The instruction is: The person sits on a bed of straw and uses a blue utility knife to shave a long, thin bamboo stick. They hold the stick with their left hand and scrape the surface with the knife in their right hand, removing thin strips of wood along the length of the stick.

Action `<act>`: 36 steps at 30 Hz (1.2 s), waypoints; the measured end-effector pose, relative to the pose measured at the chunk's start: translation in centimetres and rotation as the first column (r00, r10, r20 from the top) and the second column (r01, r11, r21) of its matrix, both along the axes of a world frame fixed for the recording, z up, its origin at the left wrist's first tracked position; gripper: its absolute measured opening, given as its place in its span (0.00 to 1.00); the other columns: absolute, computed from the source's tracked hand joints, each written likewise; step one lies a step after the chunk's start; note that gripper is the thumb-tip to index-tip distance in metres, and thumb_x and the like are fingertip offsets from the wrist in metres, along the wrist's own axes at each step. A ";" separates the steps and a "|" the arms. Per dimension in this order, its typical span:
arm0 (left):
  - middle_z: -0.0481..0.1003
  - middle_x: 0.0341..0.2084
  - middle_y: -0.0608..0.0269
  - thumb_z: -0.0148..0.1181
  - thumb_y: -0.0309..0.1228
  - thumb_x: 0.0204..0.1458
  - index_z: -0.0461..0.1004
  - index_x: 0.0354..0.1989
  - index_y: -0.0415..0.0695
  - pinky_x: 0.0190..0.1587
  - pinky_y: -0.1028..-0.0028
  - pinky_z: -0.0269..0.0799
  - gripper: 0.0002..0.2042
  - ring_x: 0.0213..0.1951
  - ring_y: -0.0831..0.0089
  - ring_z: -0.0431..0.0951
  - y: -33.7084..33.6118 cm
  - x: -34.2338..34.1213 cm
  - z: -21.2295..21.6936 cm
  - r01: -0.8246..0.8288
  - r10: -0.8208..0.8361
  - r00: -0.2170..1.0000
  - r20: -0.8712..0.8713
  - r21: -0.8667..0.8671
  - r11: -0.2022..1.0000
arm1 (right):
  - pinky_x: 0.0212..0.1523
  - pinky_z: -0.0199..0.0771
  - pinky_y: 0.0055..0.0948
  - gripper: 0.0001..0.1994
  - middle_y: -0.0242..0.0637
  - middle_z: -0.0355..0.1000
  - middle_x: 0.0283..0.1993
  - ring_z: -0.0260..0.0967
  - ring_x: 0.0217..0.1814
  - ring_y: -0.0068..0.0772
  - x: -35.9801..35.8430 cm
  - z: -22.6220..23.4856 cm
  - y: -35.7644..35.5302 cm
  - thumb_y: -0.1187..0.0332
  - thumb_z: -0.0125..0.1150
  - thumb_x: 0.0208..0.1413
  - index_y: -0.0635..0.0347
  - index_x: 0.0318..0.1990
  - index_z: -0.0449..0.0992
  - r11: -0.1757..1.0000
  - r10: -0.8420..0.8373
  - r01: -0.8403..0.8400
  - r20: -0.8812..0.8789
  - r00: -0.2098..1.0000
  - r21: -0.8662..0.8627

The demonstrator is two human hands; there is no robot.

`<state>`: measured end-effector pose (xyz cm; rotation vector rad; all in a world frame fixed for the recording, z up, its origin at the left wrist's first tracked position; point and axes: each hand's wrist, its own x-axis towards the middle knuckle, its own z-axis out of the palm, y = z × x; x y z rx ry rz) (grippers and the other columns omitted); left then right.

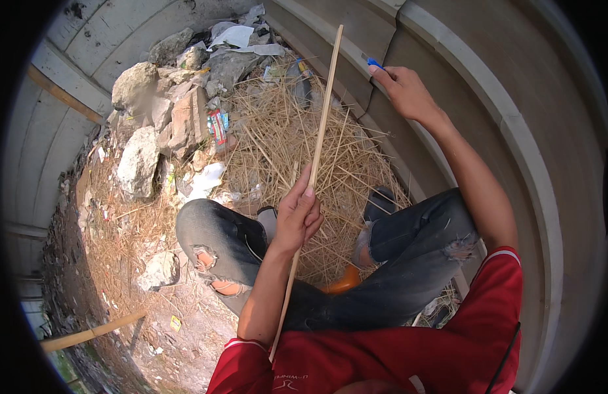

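A long, pale bamboo strip [328, 98] runs upright and slightly tilted through my left hand [298, 213]. The fingers are wrapped round it near its middle, and its lower end comes down by my left sleeve. Up and to the right, my right hand [409, 94] is closed round a small blue-handled knife [375, 64]. A short bit of its blade sticks out toward the strip, without touching it. Most of the handle is hidden inside the hand. Beneath the strip, many thin bamboo shavings [271, 141] lie in a heap between and beyond my bent legs.
Rocks and broken brick [186, 118] are piled at the far left, with litter and white sheets [235, 36] among them. A grey corrugated wall [487, 98] stands close on my right. A bamboo pole [97, 330] juts in at the lower left. Something orange [345, 280] lies beneath my legs.
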<state>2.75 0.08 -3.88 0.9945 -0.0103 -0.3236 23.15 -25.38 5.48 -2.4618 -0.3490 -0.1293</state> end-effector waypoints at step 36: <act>0.71 0.39 0.56 0.58 0.35 0.62 0.48 0.76 0.43 0.37 0.76 0.69 0.36 0.35 0.74 0.73 -0.2 -0.2 1.4 -0.253 -0.008 0.913 0.409 0.580 0.774 | 0.15 0.40 0.23 0.17 0.17 0.48 0.12 0.44 0.11 0.11 -3.0 -2.6 3.3 0.53 0.62 0.63 0.56 0.30 0.72 0.847 0.227 0.020 -0.396 0.890 0.531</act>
